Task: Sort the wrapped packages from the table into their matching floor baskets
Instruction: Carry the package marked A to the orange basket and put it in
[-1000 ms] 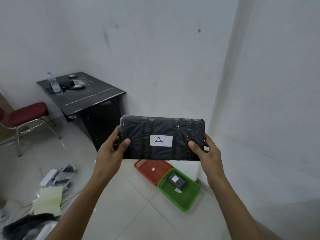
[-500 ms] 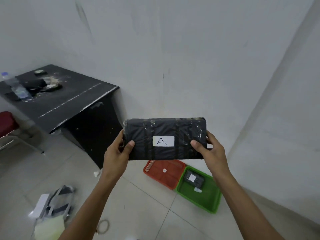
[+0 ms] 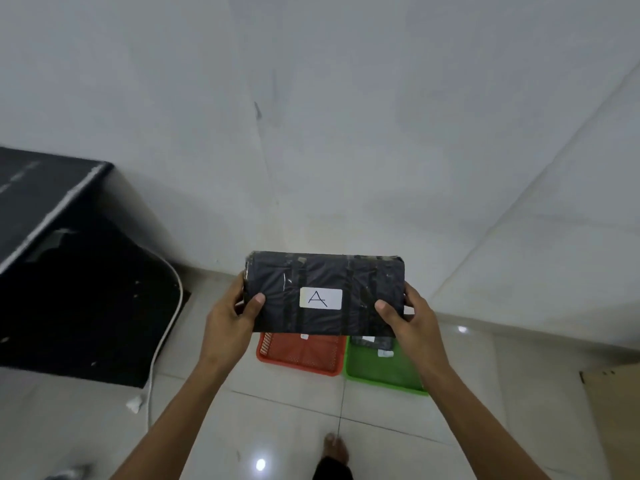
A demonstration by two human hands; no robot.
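Note:
A black wrapped package (image 3: 367, 275) with a white label marked "A" is held level in front of me. My left hand (image 3: 230, 318) grips its left end and my right hand (image 3: 412, 323) grips its right end. Below it on the floor sit an orange basket (image 3: 301, 355) and, touching it on the right, a green basket (image 3: 381, 370). The green basket holds a small dark wrapped package (image 3: 374, 342), partly hidden behind the held one. The orange basket shows a small white tag at its far edge.
A black table (image 3: 38, 195) stands at the left against the white wall, with a white cable (image 3: 166, 327) hanging down its side. A brown cardboard piece (image 3: 613, 410) lies at the right. My bare foot (image 3: 334, 448) is on the white tiles.
I have stepped closer to the baskets and the view has swung right and down; the baskets now lie directly under the package. Both hands keep the same grip.

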